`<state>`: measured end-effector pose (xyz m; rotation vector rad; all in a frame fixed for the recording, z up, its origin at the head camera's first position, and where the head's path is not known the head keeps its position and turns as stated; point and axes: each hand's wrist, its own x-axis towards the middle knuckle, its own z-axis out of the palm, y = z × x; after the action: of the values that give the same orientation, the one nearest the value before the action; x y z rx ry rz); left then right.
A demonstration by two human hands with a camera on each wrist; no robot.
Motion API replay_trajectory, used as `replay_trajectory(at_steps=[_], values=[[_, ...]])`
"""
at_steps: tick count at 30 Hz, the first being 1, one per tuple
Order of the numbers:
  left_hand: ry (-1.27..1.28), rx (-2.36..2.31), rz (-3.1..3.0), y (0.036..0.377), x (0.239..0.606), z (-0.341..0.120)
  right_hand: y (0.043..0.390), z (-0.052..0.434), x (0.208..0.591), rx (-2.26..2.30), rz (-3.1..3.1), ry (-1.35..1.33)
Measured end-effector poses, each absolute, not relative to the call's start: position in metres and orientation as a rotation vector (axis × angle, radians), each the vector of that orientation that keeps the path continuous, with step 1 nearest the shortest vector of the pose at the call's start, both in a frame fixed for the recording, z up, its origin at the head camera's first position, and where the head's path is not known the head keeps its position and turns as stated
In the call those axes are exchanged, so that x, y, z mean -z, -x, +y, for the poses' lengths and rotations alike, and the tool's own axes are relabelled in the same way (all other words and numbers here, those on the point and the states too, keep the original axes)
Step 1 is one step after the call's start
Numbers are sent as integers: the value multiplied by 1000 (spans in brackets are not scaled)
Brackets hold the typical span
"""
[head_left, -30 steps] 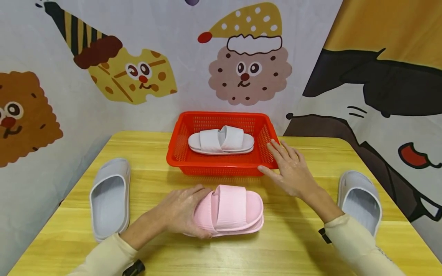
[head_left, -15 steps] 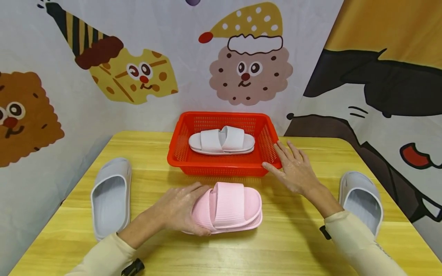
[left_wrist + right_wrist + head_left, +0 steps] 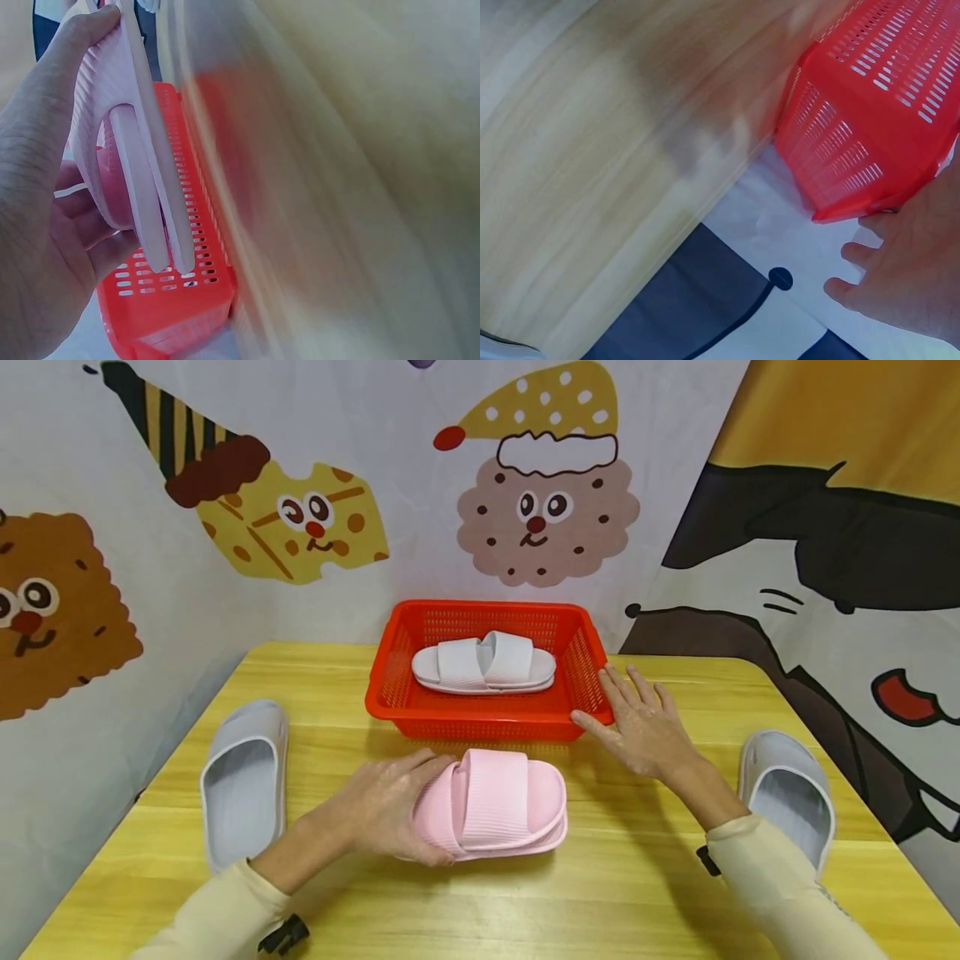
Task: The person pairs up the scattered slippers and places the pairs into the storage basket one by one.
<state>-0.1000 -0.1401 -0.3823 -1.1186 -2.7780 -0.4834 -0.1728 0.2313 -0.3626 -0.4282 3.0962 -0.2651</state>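
My left hand (image 3: 390, 810) grips a pair of pink slide slippers (image 3: 498, 802) by their left end, with the thumb on the near side. Two soles lie against each other, as the left wrist view shows along the slippers' edges (image 3: 142, 180). They are held just in front of a red plastic basket (image 3: 480, 729). White slide slippers (image 3: 510, 660) lie inside that basket. With fingers spread and fairly straight, my right hand (image 3: 645, 731) is at the basket's right rim, its thumb at the front right corner. In the right wrist view the fingertips are partly hidden behind the basket wall.
A grey clog (image 3: 243, 785) lies at the table's left side. Another grey clog (image 3: 787, 793) is at the right, partly behind my right forearm. The wooden table (image 3: 525, 910) meets a cartoon-printed cloth (image 3: 420, 527) at the back.
My left hand has moved the pink slippers slightly up and to the left in the head view, nearer the basket. The right hand has shifted a little right, still at the basket's rim.
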Motion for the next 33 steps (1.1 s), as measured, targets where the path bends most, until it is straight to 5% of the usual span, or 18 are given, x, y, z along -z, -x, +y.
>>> replay_trajectory(at_steps=[33], values=[[1168,571,-2687,111,361,-141,175,231,352,274,2966,375]])
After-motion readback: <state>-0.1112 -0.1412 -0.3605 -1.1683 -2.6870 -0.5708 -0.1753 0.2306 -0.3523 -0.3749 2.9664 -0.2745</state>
